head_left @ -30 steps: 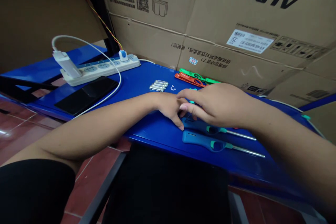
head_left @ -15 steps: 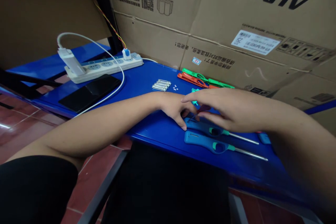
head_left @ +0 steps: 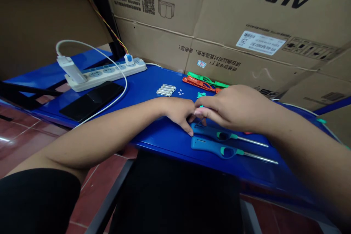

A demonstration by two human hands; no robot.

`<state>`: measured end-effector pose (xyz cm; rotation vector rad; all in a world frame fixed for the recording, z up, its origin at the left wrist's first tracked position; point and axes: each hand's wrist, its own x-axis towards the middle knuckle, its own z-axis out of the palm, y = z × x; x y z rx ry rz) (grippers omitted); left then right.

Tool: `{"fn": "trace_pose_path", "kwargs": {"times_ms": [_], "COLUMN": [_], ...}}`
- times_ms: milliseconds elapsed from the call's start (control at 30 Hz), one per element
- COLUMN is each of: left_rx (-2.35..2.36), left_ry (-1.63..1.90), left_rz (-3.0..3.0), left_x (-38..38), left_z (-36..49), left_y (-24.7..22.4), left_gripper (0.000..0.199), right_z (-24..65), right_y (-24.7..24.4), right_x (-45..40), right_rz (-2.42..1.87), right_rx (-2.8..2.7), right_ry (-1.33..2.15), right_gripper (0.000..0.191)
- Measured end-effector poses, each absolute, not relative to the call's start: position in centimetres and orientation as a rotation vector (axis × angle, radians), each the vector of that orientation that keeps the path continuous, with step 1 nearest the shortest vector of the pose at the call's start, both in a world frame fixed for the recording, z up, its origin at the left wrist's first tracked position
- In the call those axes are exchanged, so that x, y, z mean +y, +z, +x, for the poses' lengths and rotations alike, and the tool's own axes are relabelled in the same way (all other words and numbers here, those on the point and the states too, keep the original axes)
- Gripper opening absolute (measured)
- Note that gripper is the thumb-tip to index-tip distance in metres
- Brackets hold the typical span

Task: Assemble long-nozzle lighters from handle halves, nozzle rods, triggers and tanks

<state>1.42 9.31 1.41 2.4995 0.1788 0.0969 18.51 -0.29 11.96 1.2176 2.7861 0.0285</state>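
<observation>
On the glossy blue metal surface (head_left: 153, 80), two blue plastic utility lighters (head_left: 208, 144) lie side by side, steel nozzles outward. The left grip (head_left: 178, 115) curls loosely just above them, holding nothing visible; the right grip (head_left: 233, 108) nearly closes, fingertips pinched, its hold hidden.

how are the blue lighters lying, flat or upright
Flat: the upper blue lighter and the lower blue lighter both lie along the blue table, nozzles pointing right.
</observation>
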Motion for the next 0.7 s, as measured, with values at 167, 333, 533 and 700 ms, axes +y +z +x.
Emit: {"fn": "trace_pose_path", "kwargs": {"times_ms": [167,333,533,700], "left_rx": [0.170,0.134,0.152,0.131], "left_ry": [0.011,0.099,0.063,0.012], "left_rz": [2.528,2.543,2.556,2.548], "left_x": [9.31,9.16,8.97,8.94], "left_z": [1.41,1.48,1.56,1.69], "left_y": [1.64,1.60,1.86,1.89], "left_gripper": [0.048,0.049,0.034,0.030], "right_z": [18.64,18.68,18.23,18.16], "right_y": [11.79,11.48,12.02,12.04], "right_x": [-0.32,-0.06,-0.22,-0.30], "right_rz": [1.088,1.252,1.225,1.187], "right_rx": [2.878,2.800,2.764,2.771], "right_ry": [-0.093,0.049,-0.068,-0.029], "right_gripper": [0.043,0.035,0.040,0.035]}}
